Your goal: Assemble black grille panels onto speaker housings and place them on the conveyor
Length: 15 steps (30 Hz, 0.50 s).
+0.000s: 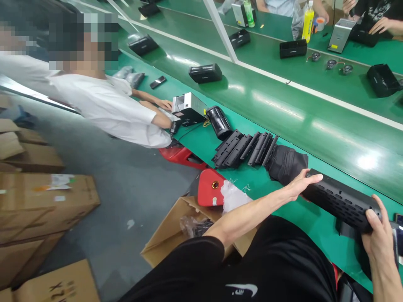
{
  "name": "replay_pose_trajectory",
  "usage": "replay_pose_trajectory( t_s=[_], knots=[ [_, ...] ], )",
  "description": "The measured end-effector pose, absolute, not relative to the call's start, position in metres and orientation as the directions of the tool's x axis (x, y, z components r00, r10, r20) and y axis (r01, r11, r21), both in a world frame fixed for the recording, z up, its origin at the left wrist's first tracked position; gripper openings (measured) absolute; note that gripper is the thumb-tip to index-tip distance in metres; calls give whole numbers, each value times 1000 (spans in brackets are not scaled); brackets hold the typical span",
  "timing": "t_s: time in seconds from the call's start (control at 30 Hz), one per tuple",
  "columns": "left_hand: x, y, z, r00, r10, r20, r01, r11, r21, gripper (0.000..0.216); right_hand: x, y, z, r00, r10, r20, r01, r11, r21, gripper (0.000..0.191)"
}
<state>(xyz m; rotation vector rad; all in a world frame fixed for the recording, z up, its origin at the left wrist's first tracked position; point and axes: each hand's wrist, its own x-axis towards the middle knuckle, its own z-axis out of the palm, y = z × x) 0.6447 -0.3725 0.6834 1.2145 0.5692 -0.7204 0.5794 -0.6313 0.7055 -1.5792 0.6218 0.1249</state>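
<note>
I hold a long black speaker housing with rows of oval slots on its face, just above the green bench. My left hand grips its left end, thumb on top and the other fingers mostly hidden behind it. Around the right end wraps my right hand, with the thumb on the slotted face. Beside my left hand lies a pile of thin black sheets, perhaps cloth. Several narrow black panels lie in a row to the left of that pile.
A glossy black housing and a metal-sided box stand farther left, near a co-worker in a white shirt. Beyond the bench runs a green conveyor carrying speaker housings. An open carton and a red stool are below.
</note>
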Motion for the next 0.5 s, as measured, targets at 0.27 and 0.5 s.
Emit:
replay_pose_trajectory(
  t_s=[0.27, 0.5],
  knots=[
    [623, -377, 671, 505, -257, -824, 846, 338, 412, 71, 596, -642, 700, 819, -263, -511, -514, 63, -856, 96],
    [585, -412, 646, 506, -664, -550, 817, 574, 59, 73, 573, -581, 683, 921, -249, -300, -305, 18, -952, 98]
  ],
)
